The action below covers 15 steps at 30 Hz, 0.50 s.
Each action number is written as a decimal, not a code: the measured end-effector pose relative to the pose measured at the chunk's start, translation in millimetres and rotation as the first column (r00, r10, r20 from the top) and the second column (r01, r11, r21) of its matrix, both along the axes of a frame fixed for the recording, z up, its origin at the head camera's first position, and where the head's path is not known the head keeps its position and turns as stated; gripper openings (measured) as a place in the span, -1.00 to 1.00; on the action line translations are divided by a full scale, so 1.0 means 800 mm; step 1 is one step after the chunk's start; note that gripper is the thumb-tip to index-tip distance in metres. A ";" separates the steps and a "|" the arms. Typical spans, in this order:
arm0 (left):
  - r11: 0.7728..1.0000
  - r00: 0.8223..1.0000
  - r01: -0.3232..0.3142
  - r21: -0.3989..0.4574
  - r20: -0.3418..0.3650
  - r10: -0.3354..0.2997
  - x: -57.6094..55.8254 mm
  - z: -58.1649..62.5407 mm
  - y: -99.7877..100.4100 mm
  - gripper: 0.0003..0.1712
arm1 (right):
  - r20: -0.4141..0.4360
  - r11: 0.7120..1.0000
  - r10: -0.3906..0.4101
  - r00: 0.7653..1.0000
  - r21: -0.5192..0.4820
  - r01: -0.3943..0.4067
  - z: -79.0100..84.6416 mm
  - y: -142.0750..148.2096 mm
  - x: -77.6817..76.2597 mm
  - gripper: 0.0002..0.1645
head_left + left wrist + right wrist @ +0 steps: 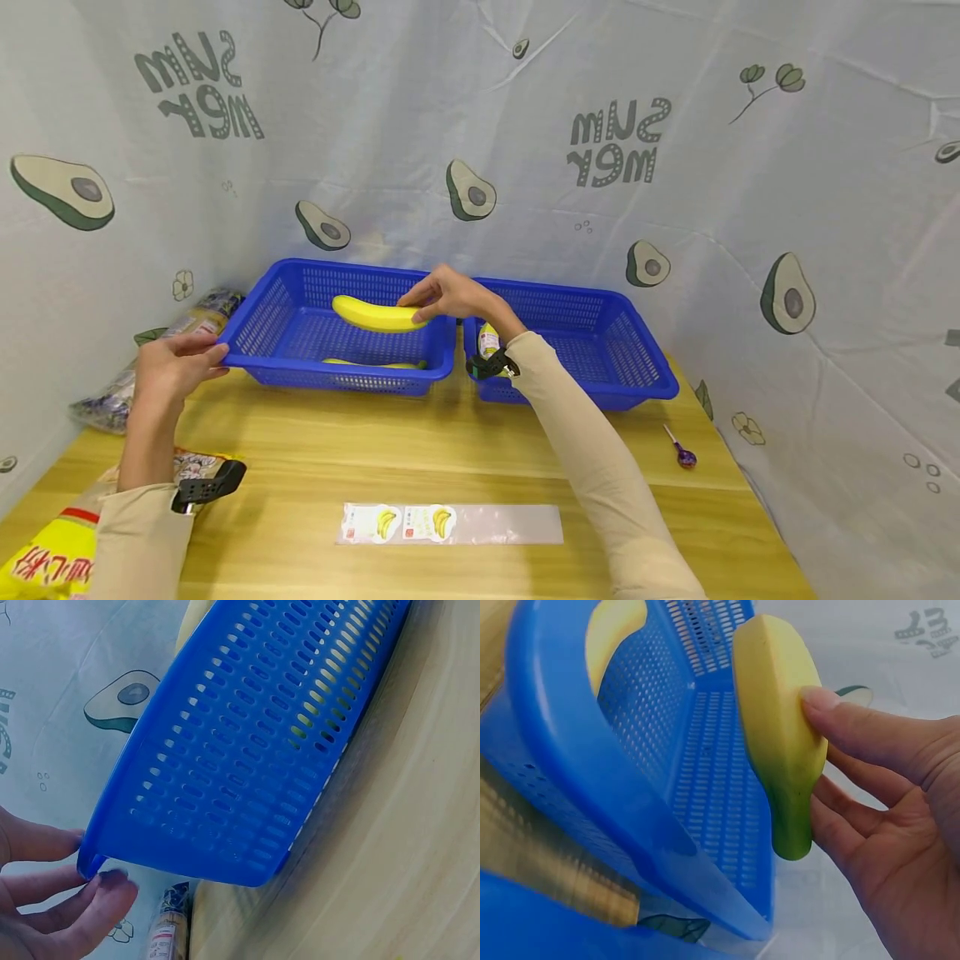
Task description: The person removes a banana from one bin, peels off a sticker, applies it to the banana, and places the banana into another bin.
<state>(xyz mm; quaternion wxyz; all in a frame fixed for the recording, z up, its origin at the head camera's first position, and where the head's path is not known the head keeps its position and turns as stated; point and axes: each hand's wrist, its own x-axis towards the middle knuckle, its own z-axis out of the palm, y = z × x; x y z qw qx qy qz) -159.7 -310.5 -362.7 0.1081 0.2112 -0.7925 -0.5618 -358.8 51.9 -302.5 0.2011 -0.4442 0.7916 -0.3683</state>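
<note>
My right hand [457, 296] pinches a yellow banana [371, 315] at its stem end, thumb on one side and fingers on the other. In the right wrist view the banana's green stem end [791, 817] points down past the fingers. It is held over the left blue basket [262, 364], inside which another banana [611, 637] lies along the front wall. At that basket's left front corner, my left hand [174, 367] grips the rim, with the thumb on one side and fingers beneath, as the left wrist view shows at the basket's corner [94, 859].
A second blue basket [633, 350] stands to the right, holding a yellow item with a white label [489, 340]. A strip with banana stickers [510, 525] lies in front. Nearby are a lollipop [686, 457], a yellow printed bag [52, 550] and a clear packet [112, 400].
</note>
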 end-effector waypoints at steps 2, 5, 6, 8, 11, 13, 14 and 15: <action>0.998 0.999 -0.013 -0.065 0.040 0.015 0.002 0.001 0.001 -0.39 | -0.005 1.000 0.002 1.000 -0.001 -0.002 0.001 0.006 0.004 -0.56; 0.988 0.995 -0.045 -0.144 0.087 0.058 0.004 0.005 0.004 -0.31 | -0.035 1.000 0.009 0.999 0.006 -0.009 0.003 0.015 0.009 -0.57; 0.986 0.993 -0.058 -0.156 0.090 0.073 0.004 0.008 0.005 -0.29 | -0.047 1.000 0.010 0.999 0.009 -0.010 0.004 0.018 0.011 -0.58; 0.985 0.993 -0.080 -0.155 0.074 0.093 0.005 0.012 0.009 -0.27 | -0.063 1.000 0.009 0.998 0.012 -0.009 0.006 0.023 0.015 -0.59; 0.986 0.996 -0.084 -0.142 0.028 0.089 0.004 0.019 0.015 -0.25 | -0.061 1.000 -0.001 0.998 0.007 0.001 0.010 0.032 0.022 -0.59; 0.987 0.997 -0.074 -0.144 0.000 0.075 0.005 0.025 0.020 -0.24 | -0.061 1.000 -0.005 0.998 0.001 0.006 0.013 0.038 0.026 -0.59; 0.987 0.998 -0.066 -0.148 -0.013 0.064 0.005 0.027 0.024 -0.24 | -0.061 1.000 -0.008 0.998 -0.001 0.007 0.013 0.040 0.028 -0.58; 0.987 0.998 -0.053 -0.153 -0.029 0.049 0.006 0.029 0.028 -0.25 | -0.061 1.000 -0.008 0.998 -0.004 0.008 0.014 0.043 0.031 -0.58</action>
